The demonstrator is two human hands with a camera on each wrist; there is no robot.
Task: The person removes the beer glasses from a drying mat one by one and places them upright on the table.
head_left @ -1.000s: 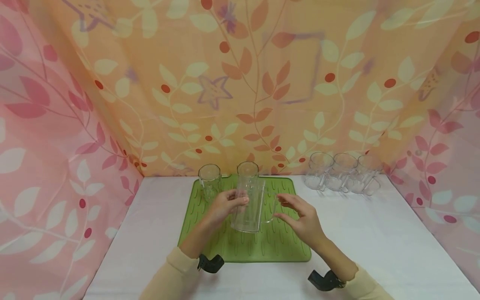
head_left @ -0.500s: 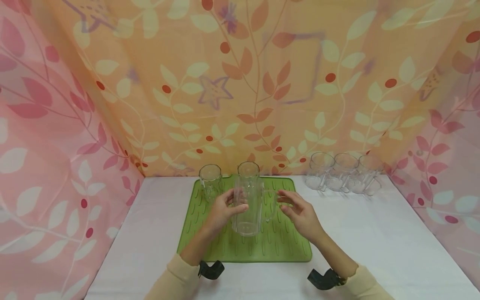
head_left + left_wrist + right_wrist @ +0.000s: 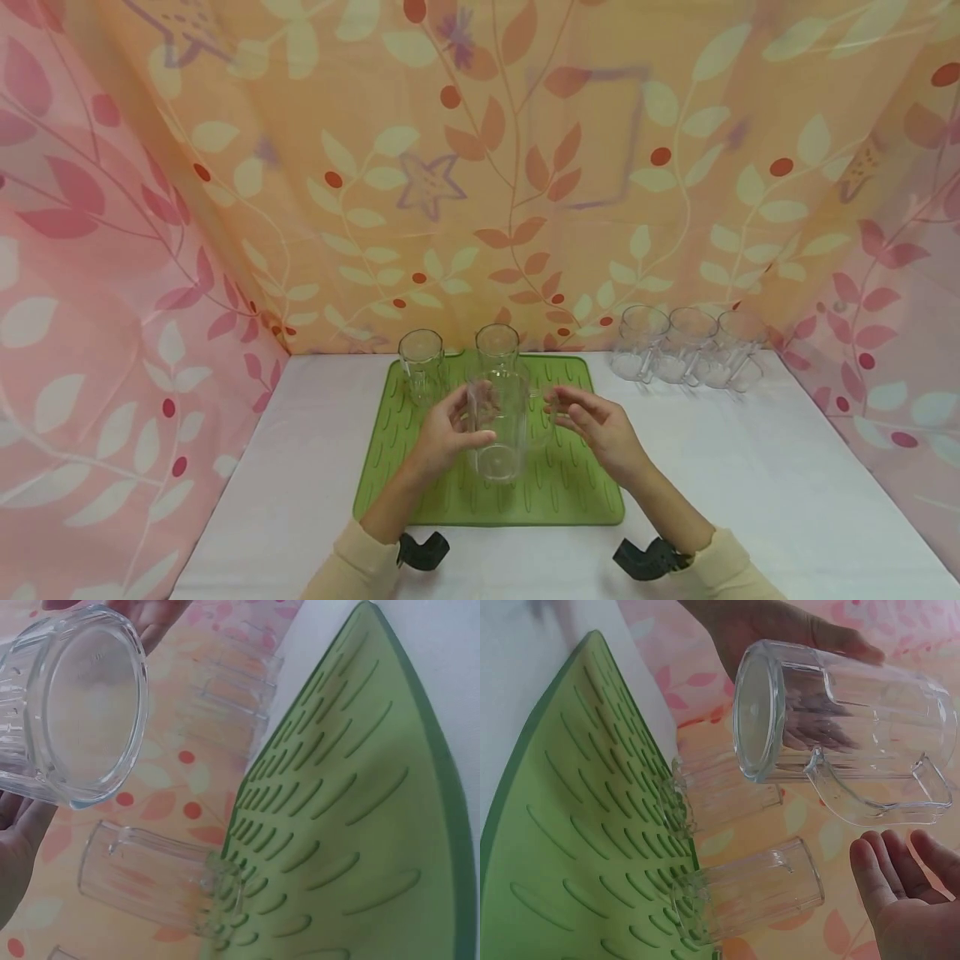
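Note:
A clear glass mug [image 3: 498,446] is held above a green ribbed mat [image 3: 570,500]. My left hand [image 3: 442,433] grips it around the body, thumb at the front and fingers behind. The mug's base [image 3: 94,712] faces the left wrist camera. On its right side, the handle [image 3: 838,801] points toward my right hand [image 3: 603,429]. Those right fingers are loosely bent beside the handle; the right wrist view shows a small gap between fingertips [image 3: 866,851] and glass. Two more clear glass mugs, one at the left [image 3: 422,358] and one in the middle [image 3: 497,340], stand at the mat's back edge.
Three clear glass mugs [image 3: 641,337] stand in a row at the back right of the white table [image 3: 712,467]. Patterned cloth [image 3: 480,208] rises behind and at both sides. A black wrist mount [image 3: 423,552] sits under the left forearm, another [image 3: 645,560] under the right.
The held mug has turned and come slightly lower and nearer. Its handle, earlier between the right thumb and fingers, now lies just beside the right fingertips. The left hand keeps its grip.

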